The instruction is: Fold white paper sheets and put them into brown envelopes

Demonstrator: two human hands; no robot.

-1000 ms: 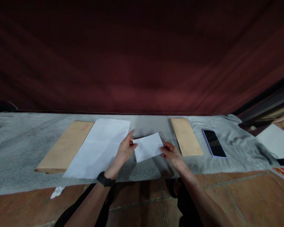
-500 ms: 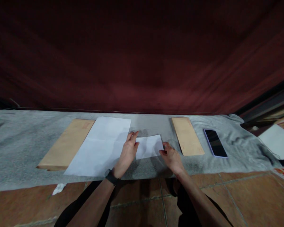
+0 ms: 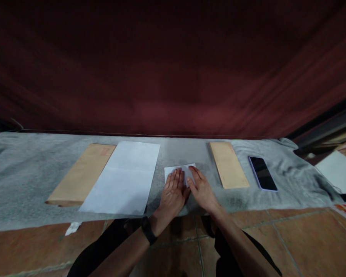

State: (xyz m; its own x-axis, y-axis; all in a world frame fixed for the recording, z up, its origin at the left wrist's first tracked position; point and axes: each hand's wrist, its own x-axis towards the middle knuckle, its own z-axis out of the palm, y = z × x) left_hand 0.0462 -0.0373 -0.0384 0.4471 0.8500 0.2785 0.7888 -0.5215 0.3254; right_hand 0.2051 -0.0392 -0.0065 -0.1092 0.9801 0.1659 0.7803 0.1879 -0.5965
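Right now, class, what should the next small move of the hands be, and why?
Probably slide the right hand gently outward over the small white paper to smooth it: the left hand lies flat on top, apparently steadying it, while the right hand rests at its right side.

Two hands [image 3: 173, 194] [image 3: 202, 191], one phone [image 3: 262, 173]

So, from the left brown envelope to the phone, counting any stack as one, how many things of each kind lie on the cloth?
Brown envelopes: 2 (large envelope, small envelope)
White papers: 2 (large sheet, small paper)
Phone: 1
Total: 5
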